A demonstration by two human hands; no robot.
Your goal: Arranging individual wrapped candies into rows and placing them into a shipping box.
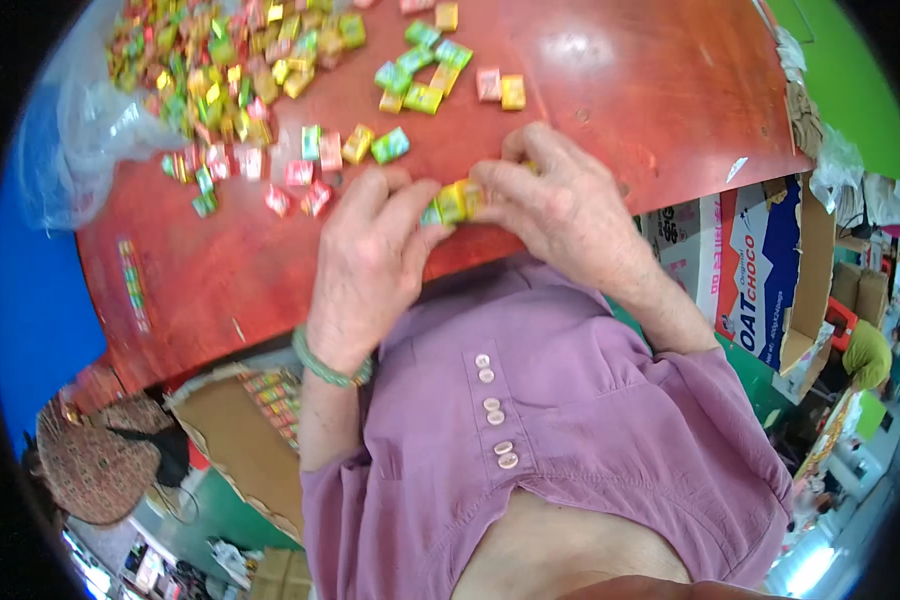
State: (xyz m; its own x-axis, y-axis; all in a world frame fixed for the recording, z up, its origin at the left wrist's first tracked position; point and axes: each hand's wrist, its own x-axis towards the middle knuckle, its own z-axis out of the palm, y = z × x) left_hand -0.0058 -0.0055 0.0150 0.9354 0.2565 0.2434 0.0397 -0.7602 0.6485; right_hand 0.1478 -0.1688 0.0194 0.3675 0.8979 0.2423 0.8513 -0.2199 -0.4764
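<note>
Pinching a short row of wrapped pieces [454, 203], yellow with green toward the left end, between the left hand [372, 238] and the right hand [565, 198]. Likely to handle as light, fairly firm little blocks in slick wrappers, apparently loose at the joins, hence easy to skew or buckle mid-row. Best taken by the two ends, with gentle inward pressure from thumbs and fingers rather than a hard squeeze at the corners. Lying directly between the two hands, with the green end at the left thumb and fingertips, the yellow end at the right ones. Showing the grip closed on the row from both sides, with fingertips partly hiding the ends. Held over the near part of the tabletop [660, 140], just beyond the lilac shirt [560, 340]; too blurred for judging contact with the surface. Just past the left fingers, a loose green piece [390, 146]; farther off at upper left, a mixed pile of wrapped pieces [220, 70].
</note>
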